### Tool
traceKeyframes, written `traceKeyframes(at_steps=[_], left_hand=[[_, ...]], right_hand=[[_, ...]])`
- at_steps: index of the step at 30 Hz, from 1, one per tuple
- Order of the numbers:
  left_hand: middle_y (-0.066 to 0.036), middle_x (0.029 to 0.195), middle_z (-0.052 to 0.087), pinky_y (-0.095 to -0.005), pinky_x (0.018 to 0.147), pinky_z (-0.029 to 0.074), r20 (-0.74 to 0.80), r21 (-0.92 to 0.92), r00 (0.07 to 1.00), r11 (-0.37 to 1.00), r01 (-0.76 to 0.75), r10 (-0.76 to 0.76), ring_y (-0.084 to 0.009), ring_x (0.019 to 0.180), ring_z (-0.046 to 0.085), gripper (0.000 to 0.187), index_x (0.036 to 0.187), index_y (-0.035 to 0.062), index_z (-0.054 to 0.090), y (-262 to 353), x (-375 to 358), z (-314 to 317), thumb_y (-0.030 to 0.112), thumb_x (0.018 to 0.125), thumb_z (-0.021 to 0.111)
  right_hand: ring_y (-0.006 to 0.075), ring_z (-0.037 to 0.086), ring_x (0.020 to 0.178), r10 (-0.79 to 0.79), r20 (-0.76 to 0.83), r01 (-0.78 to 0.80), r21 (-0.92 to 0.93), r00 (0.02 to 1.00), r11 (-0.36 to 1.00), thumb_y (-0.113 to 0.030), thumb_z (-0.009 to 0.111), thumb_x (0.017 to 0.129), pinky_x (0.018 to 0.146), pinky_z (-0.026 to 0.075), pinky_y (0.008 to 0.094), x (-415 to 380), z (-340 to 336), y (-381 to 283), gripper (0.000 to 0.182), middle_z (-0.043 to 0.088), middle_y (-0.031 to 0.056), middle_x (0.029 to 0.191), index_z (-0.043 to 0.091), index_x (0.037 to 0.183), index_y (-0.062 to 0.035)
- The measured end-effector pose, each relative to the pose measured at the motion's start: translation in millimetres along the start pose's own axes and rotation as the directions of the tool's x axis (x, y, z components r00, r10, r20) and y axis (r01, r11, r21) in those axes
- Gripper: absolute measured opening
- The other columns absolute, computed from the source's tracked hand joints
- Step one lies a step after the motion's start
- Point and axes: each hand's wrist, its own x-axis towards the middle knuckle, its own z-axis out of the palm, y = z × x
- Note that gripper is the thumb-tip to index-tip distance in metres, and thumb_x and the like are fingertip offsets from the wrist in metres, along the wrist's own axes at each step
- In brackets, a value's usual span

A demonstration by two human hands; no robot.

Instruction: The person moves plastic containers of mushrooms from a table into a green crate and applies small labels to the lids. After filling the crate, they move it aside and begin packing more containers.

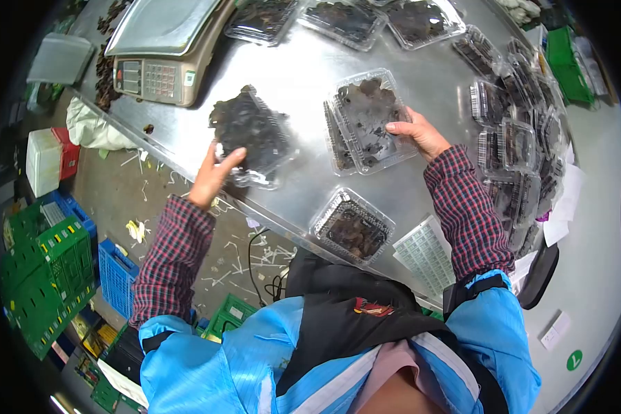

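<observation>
My left hand point(217, 172) grips the near edge of a clear plastic clamshell box point(252, 134) packed with dark, crinkled pieces that look like wood ear mushrooms. That box is slightly blurred, over the left part of the metal table. On the right, my right hand point(417, 134) is closed on the side of a second clamshell box point(372, 124), thumb on top, with similar dark contents. Another such box point(338, 141) lies partly hidden beneath it. Close to my body sits a smaller-looking clamshell box point(354, 226), also with brown pieces in it.
A digital scale point(155, 76) with a metal pan stands at the back left, loose dark pieces beside it. Filled boxes point(341, 21) line the far side; stacked ones point(510, 145) crowd the right. A label sheet point(428, 255) lies near my right elbow. Green crates point(55, 269) stand on the littered floor.
</observation>
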Motion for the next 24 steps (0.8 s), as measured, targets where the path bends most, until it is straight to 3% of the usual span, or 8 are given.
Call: traceKeyframes(at_steps=[6, 9, 10, 13, 17, 19, 23, 24], left_hand=[[-0.017, 0.136, 0.042, -0.0361, 0.106, 0.031, 0.022, -0.065, 0.986, 0.985, -0.161, 0.163, -0.0247, 0.131, 0.036, 0.072, 0.137, -0.0011, 0.034, 8.8, 21.0, 3.3, 0.015, 0.078, 0.071], [-0.013, 0.121, 0.051, -0.0343, 0.102, 0.035, -0.014, 0.209, 0.977, 0.956, -0.205, 0.212, -0.0211, 0.119, 0.045, 0.057, 0.124, -0.0001, 0.045, 0.7, 45.5, 3.0, 0.014, 0.076, 0.075], [-0.009, 0.113, 0.055, -0.0329, 0.097, 0.038, 0.097, 0.069, 0.988, 0.990, -0.126, 0.119, -0.0181, 0.110, 0.049, 0.051, 0.117, 0.0017, 0.048, 6.3, 46.2, -10.7, 0.014, 0.076, 0.076], [-0.005, 0.114, 0.054, -0.0333, 0.094, 0.041, 0.302, 0.119, 0.952, 0.993, 0.015, -0.050, -0.0162, 0.106, 0.052, 0.052, 0.121, 0.0039, 0.048, 13.3, 38.3, -54.6, 0.021, 0.078, 0.072], [-0.005, 0.125, 0.050, -0.0385, 0.096, 0.041, 0.363, -0.006, 0.921, 0.988, 0.157, -0.144, -0.0190, 0.114, 0.050, 0.064, 0.134, 0.0061, 0.041, -2.3, 30.0, -74.6, 0.029, 0.081, 0.070], [-0.006, 0.131, 0.049, -0.0408, 0.098, 0.039, 0.253, -0.180, 0.944, 0.949, 0.260, -0.211, -0.0196, 0.118, 0.048, 0.070, 0.139, 0.0092, 0.037, -0.9, 20.8, -55.6, 0.036, 0.082, 0.069], [-0.003, 0.131, 0.049, -0.0403, 0.100, 0.038, 0.296, -0.022, 0.940, 0.983, 0.181, -0.167, -0.0187, 0.121, 0.046, 0.082, 0.143, 0.0109, 0.031, -4.5, 44.0, -32.8, 0.044, 0.079, 0.071], [-0.002, 0.127, 0.052, -0.0377, 0.101, 0.037, 0.344, -0.148, 0.932, 0.974, 0.173, -0.113, -0.0178, 0.116, 0.048, 0.081, 0.141, 0.0098, 0.034, -0.3, 39.9, -27.0, 0.039, 0.077, 0.073]], right_hand=[[0.0156, 0.055, 0.101, 0.001, 0.044, -0.002, 0.017, 0.999, 1.000, -0.018, 0.075, 0.074, 0.091, 0.043, 0.0289, -3.1, 32.3, 6.4, 0.063, 0.059, 0.0058, 0.113, 0.048, 0.128, -0.0007], [0.0157, 0.055, 0.101, 0.031, 0.033, -0.030, -0.006, 0.999, 1.000, -0.017, 0.075, 0.073, 0.090, 0.043, 0.0309, -10.8, 44.3, 9.8, 0.065, 0.059, 0.0054, 0.112, 0.046, 0.129, -0.0018], [0.0179, 0.053, 0.106, 0.027, 0.040, -0.026, -0.024, 0.999, 0.999, -0.015, 0.074, 0.073, 0.093, 0.043, 0.0330, -13.6, 45.0, 15.8, 0.069, 0.056, 0.0068, 0.118, 0.042, 0.134, -0.0029], [0.0204, 0.049, 0.115, 0.003, 0.036, -0.006, 0.096, 0.999, 0.995, -0.013, 0.072, 0.074, 0.099, 0.039, 0.0344, -27.8, 58.8, 42.7, 0.076, 0.051, 0.0089, 0.127, 0.033, 0.140, -0.0042], [0.0219, 0.044, 0.122, -0.077, 0.126, 0.047, 0.225, 0.989, 0.973, -0.010, 0.069, 0.075, 0.104, 0.035, 0.0345, -36.7, 67.4, 56.1, 0.082, 0.044, 0.0104, 0.135, 0.026, 0.144, -0.0048], [0.0226, 0.041, 0.126, -0.069, 0.166, 0.024, 0.261, 0.984, 0.965, -0.010, 0.069, 0.076, 0.107, 0.032, 0.0355, -24.8, 68.2, 55.7, 0.083, 0.040, 0.0112, 0.139, 0.022, 0.145, -0.0051], [0.0230, 0.040, 0.126, -0.103, 0.085, 0.064, 0.374, 0.991, 0.925, -0.014, 0.070, 0.077, 0.108, 0.031, 0.0365, 2.7, 80.9, 53.8, 0.087, 0.039, 0.0130, 0.138, 0.018, 0.146, -0.0047], [0.0230, 0.040, 0.126, -0.112, 0.074, 0.076, 0.377, 0.991, 0.923, -0.014, 0.070, 0.077, 0.108, 0.031, 0.0365, 3.3, 80.3, 52.6, 0.087, 0.039, 0.0130, 0.138, 0.018, 0.146, -0.0047]])
